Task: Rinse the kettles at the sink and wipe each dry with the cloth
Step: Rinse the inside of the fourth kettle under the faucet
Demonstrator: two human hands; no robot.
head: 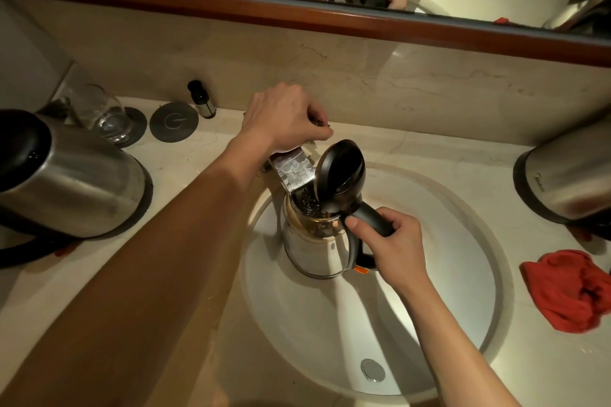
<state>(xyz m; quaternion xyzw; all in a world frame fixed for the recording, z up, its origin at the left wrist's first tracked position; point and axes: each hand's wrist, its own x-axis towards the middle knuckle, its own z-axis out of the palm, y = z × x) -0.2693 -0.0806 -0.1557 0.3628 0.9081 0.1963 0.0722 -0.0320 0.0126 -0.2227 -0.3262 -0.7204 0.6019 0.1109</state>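
Kettle (312, 241) in sink (463, 324) under faucet (292, 172) — cloth (568, 291) right.

Silver steel kettle (310, 248) with black lid (342, 172), red cloth (568, 291), white sink (429, 274), veined beige counter (205, 149)

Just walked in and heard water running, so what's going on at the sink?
A person is rinsing a steel kettle in the basin. The right hand grips its black handle and holds it under the faucet, lid flipped open, water running in. The left hand is on the tap lever. Two more kettles wait on the counter, one on the left and one on the right. The red cloth lies unused by the basin.
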